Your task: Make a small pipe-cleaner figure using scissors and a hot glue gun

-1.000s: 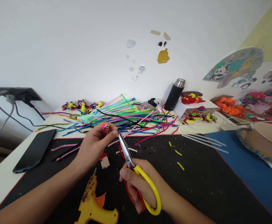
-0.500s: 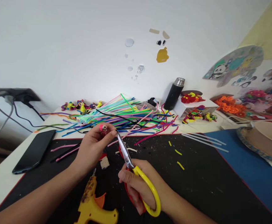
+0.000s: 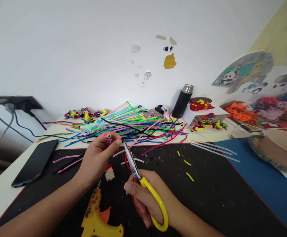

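At the left edge of the frame, cables run from a dark power socket [image 3: 17, 102] on the white wall [image 3: 84, 49]. Below it a black phone [image 3: 35, 163] lies partly on the pale tabletop [image 3: 5, 194] and just beside a black mat [image 3: 207, 191]. Pink stems [image 3: 66, 158] lie to its right, and small colourful figures [image 3: 84, 114] sit against the wall.

The left hand [image 3: 96, 158], left of centre, has its thumb and fingers closed in a pinch on a small pink-topped piece [image 3: 108, 138]; the fingers hide much of it. Beneath, at the bottom of the frame, a yellow glue gun [image 3: 100, 220] lies on the mat, its nozzle pointing up. A red-and-white block [image 3: 109, 173] lies near the nozzle. Behind the hands, a loose pile of fuzzy stems [image 3: 123, 122] spreads across the tabletop.

At the centre, the right hand [image 3: 149, 191] is curled around the yellow and red handles of the scissors [image 3: 134, 171]. Their blades look nearly together, tips near the left thumb; whether they touch anything is unclear.

Farther right are a black bottle [image 3: 182, 101], three short yellow pieces [image 3: 187, 162], a white box [image 3: 207, 113] with red and yellow figures on top, clear sticks [image 3: 216, 150], orange flowers [image 3: 242, 113] and a round beige bowl [image 3: 281, 144].
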Demonstrator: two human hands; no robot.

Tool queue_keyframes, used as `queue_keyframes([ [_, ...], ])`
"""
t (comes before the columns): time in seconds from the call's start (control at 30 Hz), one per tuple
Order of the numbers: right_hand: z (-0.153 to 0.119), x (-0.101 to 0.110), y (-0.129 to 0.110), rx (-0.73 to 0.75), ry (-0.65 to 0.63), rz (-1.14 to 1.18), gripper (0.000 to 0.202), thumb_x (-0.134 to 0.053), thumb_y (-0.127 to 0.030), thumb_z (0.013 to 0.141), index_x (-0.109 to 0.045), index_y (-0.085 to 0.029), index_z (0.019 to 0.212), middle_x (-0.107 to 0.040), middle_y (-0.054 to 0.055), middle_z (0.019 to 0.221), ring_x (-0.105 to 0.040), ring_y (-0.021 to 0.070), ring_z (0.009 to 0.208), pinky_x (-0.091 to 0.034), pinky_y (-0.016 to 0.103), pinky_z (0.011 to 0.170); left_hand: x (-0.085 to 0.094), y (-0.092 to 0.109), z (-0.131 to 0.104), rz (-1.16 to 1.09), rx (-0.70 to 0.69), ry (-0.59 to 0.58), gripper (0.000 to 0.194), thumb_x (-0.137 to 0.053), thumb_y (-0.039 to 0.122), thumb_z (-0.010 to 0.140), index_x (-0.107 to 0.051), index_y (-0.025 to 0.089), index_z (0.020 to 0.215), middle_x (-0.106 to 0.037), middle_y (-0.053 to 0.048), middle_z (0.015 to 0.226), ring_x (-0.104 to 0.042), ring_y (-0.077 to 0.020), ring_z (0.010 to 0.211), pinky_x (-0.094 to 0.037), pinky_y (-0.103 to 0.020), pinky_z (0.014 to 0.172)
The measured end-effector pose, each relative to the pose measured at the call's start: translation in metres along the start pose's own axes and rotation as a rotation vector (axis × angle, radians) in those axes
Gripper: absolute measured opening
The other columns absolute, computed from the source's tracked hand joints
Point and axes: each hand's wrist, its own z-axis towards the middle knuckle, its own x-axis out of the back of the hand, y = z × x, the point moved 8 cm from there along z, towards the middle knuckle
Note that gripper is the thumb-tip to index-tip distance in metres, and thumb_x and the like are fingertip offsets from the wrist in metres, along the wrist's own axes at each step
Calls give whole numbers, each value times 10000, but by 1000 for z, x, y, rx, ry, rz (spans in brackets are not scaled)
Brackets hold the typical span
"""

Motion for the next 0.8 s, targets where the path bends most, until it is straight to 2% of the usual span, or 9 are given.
queue_keyframes([
  [0.2,1,6,-4,-3,81,-93,557,-698,-763,855,-546,-231,912,-472,-121,402,-401,99,284,-295,167,306,-1,-1,2,-42,54,-3,308,-847,474,869,-704,226,984,-507,51,744,-397,-112,642,-339,-250,599],
  [0.33,1,14,-9,8,161,-173,523,-692,-738,857,-547,-237,898,-454,-125,407,-392,98,294,-318,176,323,-6,-3,3,-40,105,-64,349,-806,527,894,-710,220,1030,-494,45,733,-400,-124,640,-342,-258,597],
  [0.53,0,43,-21,118,380,-526,344,-682,-556,927,-609,-224,875,-496,-76,511,-492,111,365,-320,199,380,-12,-8,-1,27,185,-179,495,-656,672,950,-722,196,1068,-518,8,776,-445,-162,697,-370,-279,626],
  [0.67,-4,53,-31,221,484,-716,281,-668,-495,963,-628,-234,869,-567,-35,576,-497,121,429,-348,230,463,-22,-6,-4,107,198,-280,508,-687,696,915,-689,190,950,-519,10,764,-412,-149,684,-341,-266,620],
  [0.8,-9,57,-39,281,563,-858,278,-652,-485,971,-625,-244,834,-655,18,658,-597,174,550,-385,258,556,-31,-4,-8,61,224,-361,533,-686,715,906,-610,193,832,-475,31,719,-356,-129,638,-279,-254,584],
])
